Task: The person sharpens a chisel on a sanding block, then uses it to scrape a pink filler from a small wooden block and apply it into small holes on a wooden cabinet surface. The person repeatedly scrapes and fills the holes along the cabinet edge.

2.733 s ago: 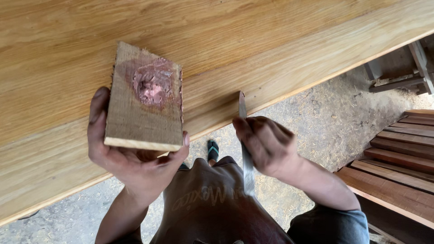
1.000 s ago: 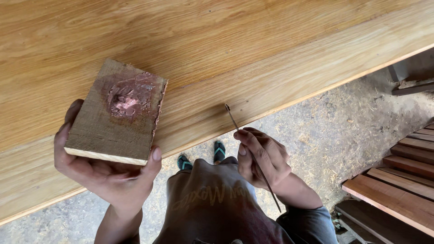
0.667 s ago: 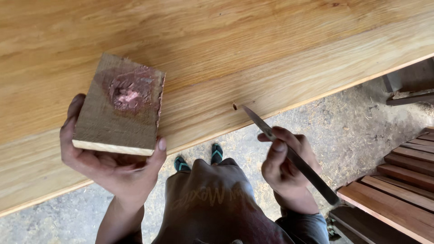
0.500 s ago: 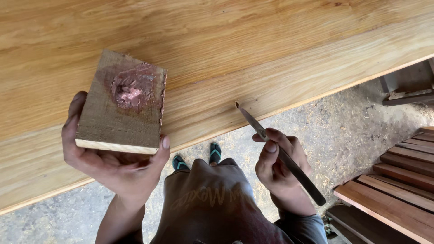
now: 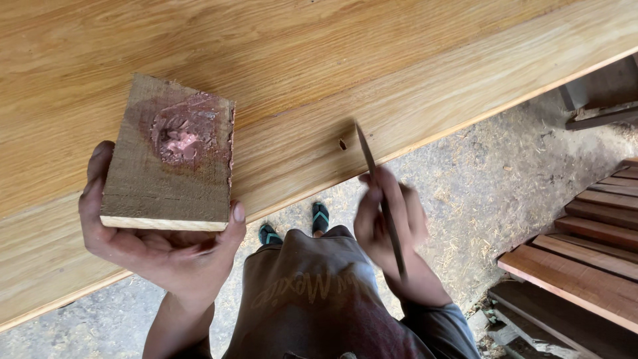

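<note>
Block (image 5: 169, 169) sits flat on left hand (image 5: 156, 249), thumb at its near right corner, fingers curled round the left edge. Pink putty (image 5: 183, 133) smeared on top, beyond the thumb. Right hand (image 5: 389, 223) pinches a thin blade (image 5: 379, 193), fingers closed narrow on the shaft. Tip pokes up past the fingertips, just beside a small hole (image 5: 342, 144) in the plank (image 5: 399, 73); touching or not, can't tell.
</note>
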